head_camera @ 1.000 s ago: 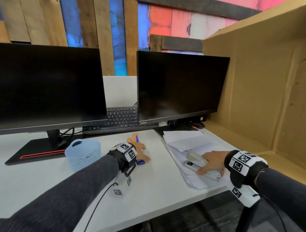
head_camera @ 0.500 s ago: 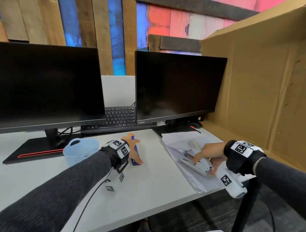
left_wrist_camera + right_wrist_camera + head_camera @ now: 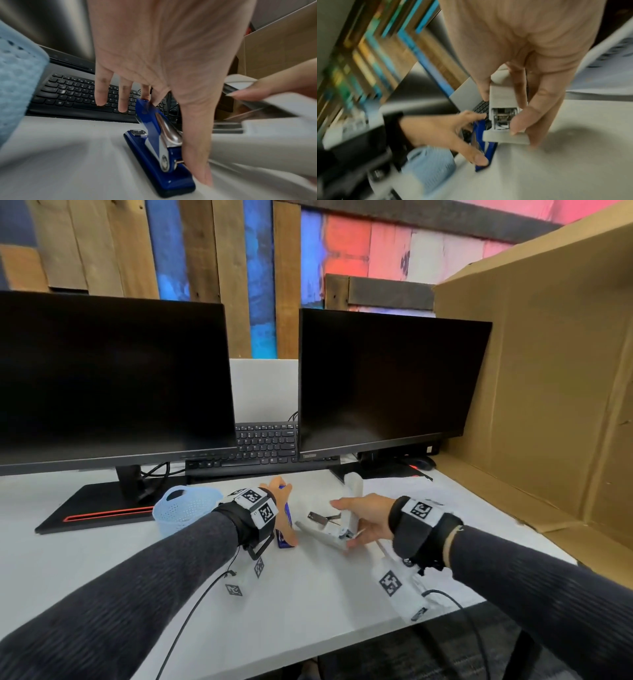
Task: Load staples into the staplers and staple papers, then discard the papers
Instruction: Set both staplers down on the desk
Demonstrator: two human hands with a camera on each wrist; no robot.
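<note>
You are at a white counter [image 3: 308,604] under a wall of painted wooden planks [image 3: 212,278], with everything here placed from the black keyboard [image 3: 263,445] at the back. Two dark monitors stand over it, the left monitor [image 3: 113,378] and the right monitor [image 3: 387,378], and a large cardboard box [image 3: 548,392] walls off the far right. Left of and nearer than the keyboard sits a pale blue perforated basket [image 3: 186,508]. Right of and nearer than the keyboard lie white papers [image 3: 445,491], washed out against the counter. Directly in front of the keyboard, the blue stapler [image 3: 157,152] rests on the counter with its top arm hinged up; your left hand [image 3: 282,508] is spread over it, fingers fairly straight, fingertips at the raised tip and thumb down beside the rear of the base, a loose wide grip rather than a clamp. Just right of that, your right hand [image 3: 366,520] has its grip closed on the white stapler [image 3: 337,527], thumb on one side and fingers on the other of its hinge end; it is swung open, upper arm upright, base angled toward the blue stapler, the metal magazine exposed between. The wrist views are motion-blurred.
</note>
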